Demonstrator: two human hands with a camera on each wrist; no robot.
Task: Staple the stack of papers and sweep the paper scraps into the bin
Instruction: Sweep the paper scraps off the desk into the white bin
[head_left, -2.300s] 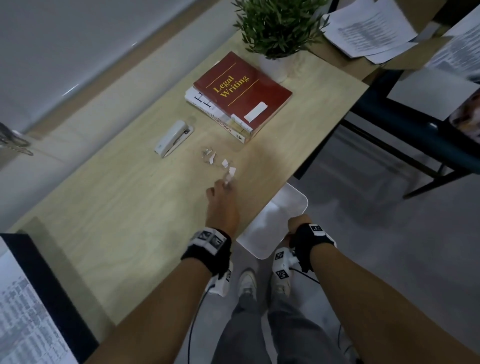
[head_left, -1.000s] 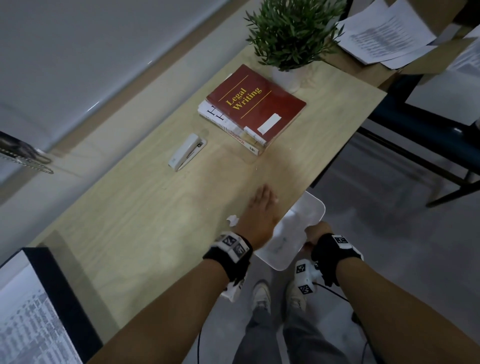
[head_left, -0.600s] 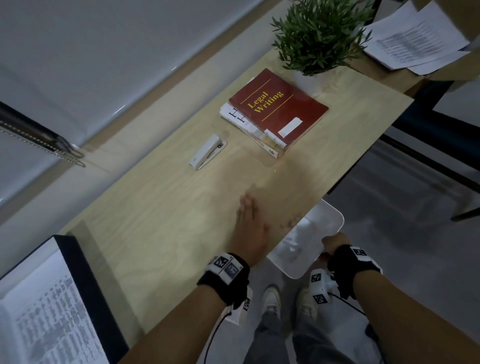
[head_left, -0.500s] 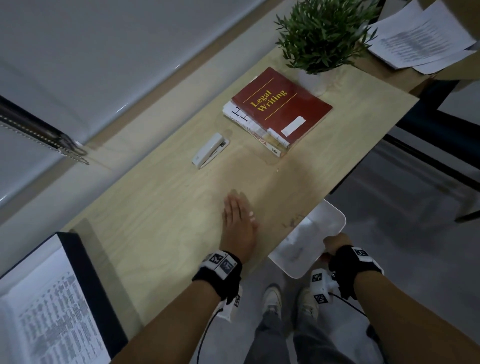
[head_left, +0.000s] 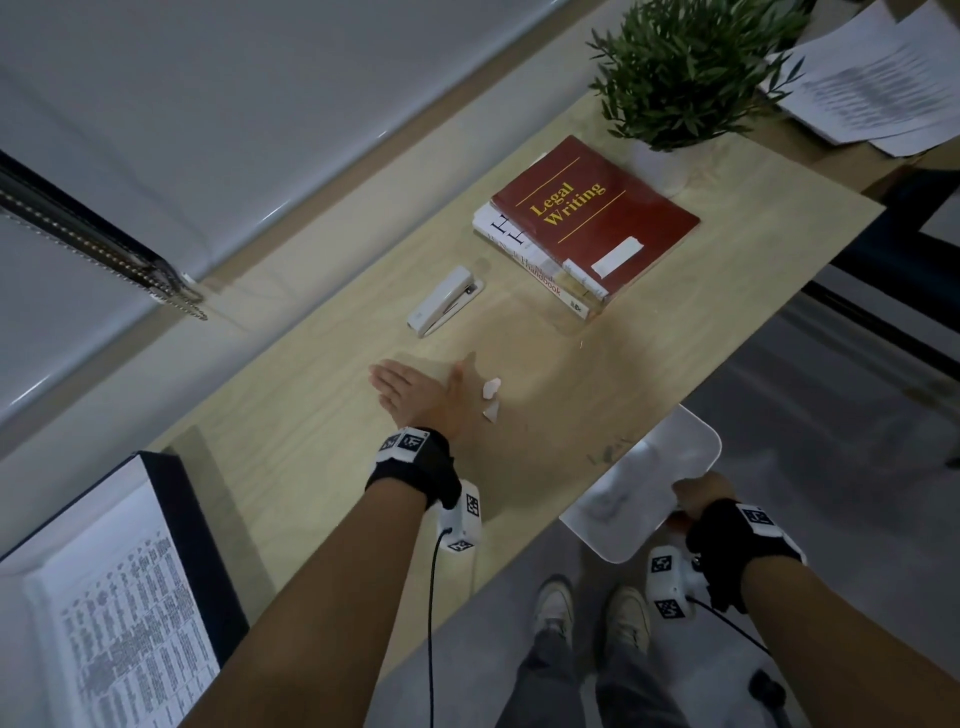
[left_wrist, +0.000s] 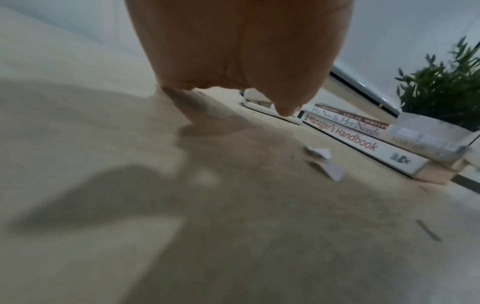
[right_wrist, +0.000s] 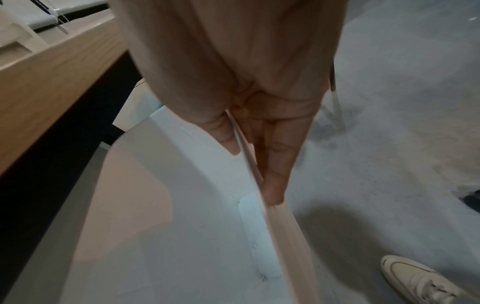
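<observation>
Head view: left hand (head_left: 415, 397) flat beside two scraps (head_left: 491, 399); right hand (head_left: 698, 496) pinches bin (head_left: 691, 441).

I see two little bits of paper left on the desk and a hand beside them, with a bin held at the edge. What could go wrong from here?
The scraps lie well back from the desk edge, so a sweep by the left hand could scatter them or drop them beside the bin onto the floor. The right hand only pinches the bin's rim, so the bin could tip or slip. Light scraps may also stick to the palm.
</observation>
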